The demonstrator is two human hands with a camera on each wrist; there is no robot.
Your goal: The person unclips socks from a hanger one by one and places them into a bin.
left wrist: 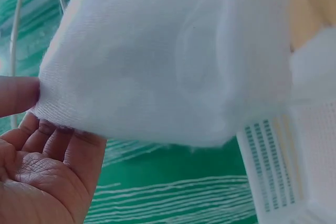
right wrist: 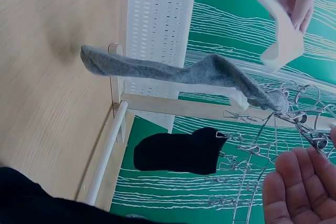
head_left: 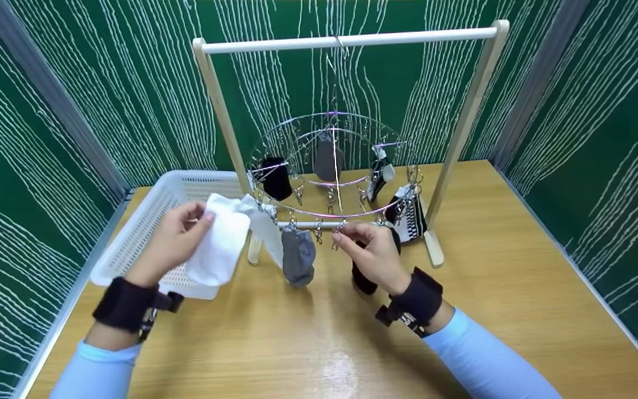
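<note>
A white sock point(head_left: 218, 249) hangs from my left hand point(head_left: 175, 238), pinched at its edge between thumb and fingers; the left wrist view shows the sock's cloth point(left wrist: 152, 61) up close. My right hand point(head_left: 377, 255) pinches a metal clip point(head_left: 336, 237) at the front of the round drying hanger point(head_left: 324, 215). No sock shows in that clip. Left of it a grey sock point(head_left: 298, 257) dangles from the rim, with another white sock point(head_left: 266, 230) beside it. Partly hidden behind my right hand is a black sock point(head_left: 364, 280).
The hanger hooks over the bar of a wooden stand point(head_left: 407, 39). Farther round it hang a black sock point(head_left: 276, 180), a grey sock point(head_left: 328, 158) and two black-and-white patterned socks point(head_left: 410, 221). At left on the table point(head_left: 274, 343) stands a white perforated basket point(head_left: 130, 238).
</note>
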